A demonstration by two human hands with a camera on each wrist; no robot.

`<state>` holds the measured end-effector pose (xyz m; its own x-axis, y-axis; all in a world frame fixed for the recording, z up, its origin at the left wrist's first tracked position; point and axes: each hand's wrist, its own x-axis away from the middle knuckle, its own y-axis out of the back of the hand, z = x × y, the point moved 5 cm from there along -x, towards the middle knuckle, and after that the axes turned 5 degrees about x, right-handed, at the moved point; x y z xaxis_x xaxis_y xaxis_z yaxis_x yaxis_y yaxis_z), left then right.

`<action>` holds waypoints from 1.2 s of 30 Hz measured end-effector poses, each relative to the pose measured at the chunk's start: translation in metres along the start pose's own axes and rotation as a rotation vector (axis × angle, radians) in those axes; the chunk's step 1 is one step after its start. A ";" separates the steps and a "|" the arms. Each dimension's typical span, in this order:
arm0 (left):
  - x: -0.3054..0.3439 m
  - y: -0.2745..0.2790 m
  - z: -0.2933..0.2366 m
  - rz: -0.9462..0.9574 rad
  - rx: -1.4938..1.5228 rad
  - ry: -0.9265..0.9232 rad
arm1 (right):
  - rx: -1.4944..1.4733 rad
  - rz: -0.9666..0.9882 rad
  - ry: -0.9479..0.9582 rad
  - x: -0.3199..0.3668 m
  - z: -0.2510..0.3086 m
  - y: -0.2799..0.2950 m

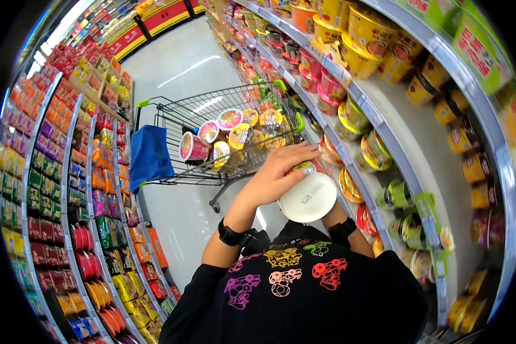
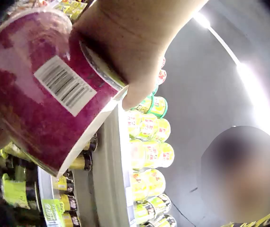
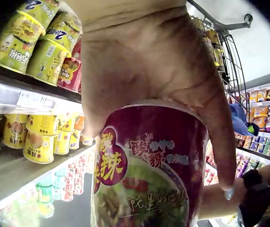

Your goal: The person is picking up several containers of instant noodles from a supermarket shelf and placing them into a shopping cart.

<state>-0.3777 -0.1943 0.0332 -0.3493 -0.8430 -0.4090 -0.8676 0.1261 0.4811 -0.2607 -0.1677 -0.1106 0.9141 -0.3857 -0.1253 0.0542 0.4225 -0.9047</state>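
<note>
A purple instant noodle cup (image 1: 308, 198) is between my two hands, its white printed base facing up in the head view. My left hand (image 1: 284, 172) lies over the cup's side, its fingers reaching across. From the other side my right hand (image 1: 335, 214) holds it, mostly hidden behind the cup there. The right wrist view shows thumb and fingers of that hand down both sides of the cup (image 3: 149, 184), around a green food picture. A white barcode label (image 2: 65, 85) is visible on the cup in the left wrist view.
A shopping cart (image 1: 178, 106) holding several noodle cups and bowls stands ahead, with a blue cloth (image 1: 151, 153) over its near left end. Shelves of cup noodles (image 1: 362, 49) rise close on the right; packet noodles (image 1: 43, 195) line the left.
</note>
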 end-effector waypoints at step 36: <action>-0.082 0.078 0.353 -0.502 0.094 0.702 | 0.268 -0.923 0.268 -0.213 0.125 0.222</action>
<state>-0.5412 0.0695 -0.1698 0.3549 -0.9343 0.0328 -0.8971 -0.3304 0.2933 -0.3926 0.1109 -0.2343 0.3490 -0.8146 0.4632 0.8171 0.0224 -0.5761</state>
